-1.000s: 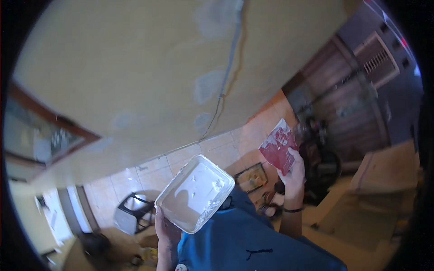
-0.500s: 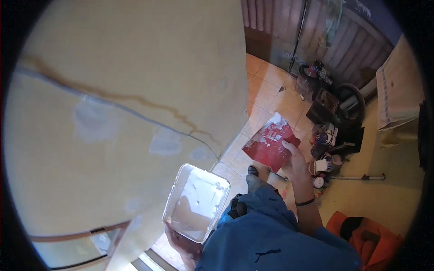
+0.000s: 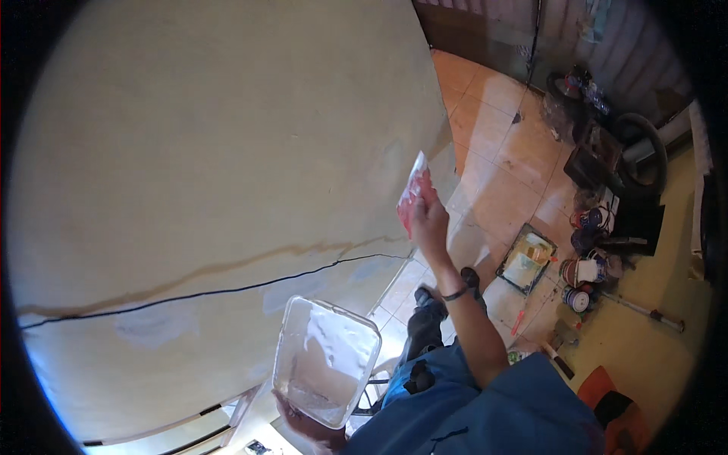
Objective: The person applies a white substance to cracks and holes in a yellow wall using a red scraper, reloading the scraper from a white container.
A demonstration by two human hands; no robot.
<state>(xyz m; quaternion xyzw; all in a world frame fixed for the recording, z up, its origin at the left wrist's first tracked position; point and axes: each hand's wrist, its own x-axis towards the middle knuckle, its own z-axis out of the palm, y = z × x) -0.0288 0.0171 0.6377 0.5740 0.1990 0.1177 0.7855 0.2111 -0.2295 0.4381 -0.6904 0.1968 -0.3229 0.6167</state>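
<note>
My left hand (image 3: pixel 307 426) is closed around the lower end of a white rectangular plastic tub (image 3: pixel 305 371), tilted so its inside shows. White paste (image 3: pixel 330 334) coats the upper part of that inside. My right hand (image 3: pixel 431 226) grips a flat red spreader (image 3: pixel 414 196), seen nearly edge-on, with white paste on its tip and face. It is raised in front of the pale wall (image 3: pixel 227 152); whether it touches the wall I cannot tell. A dark cable (image 3: pixel 250 288) runs across this wall, with whitish patches (image 3: pixel 155 326) below it.
On the tiled floor (image 3: pixel 504 163) to the right lie a paint tray (image 3: pixel 527 262), several paint pots (image 3: pixel 578 299), a pole (image 3: pixel 644 311) and a tyre (image 3: pixel 658 155). Orange cloth (image 3: pixel 607 402) is at the lower right. My feet (image 3: pixel 428 296) stand near the wall's base.
My right hand has moved up and left toward the wall, turning the spreader edge-on. My view has shifted, bringing the paint tray into sight. The tub remains in my left hand.
</note>
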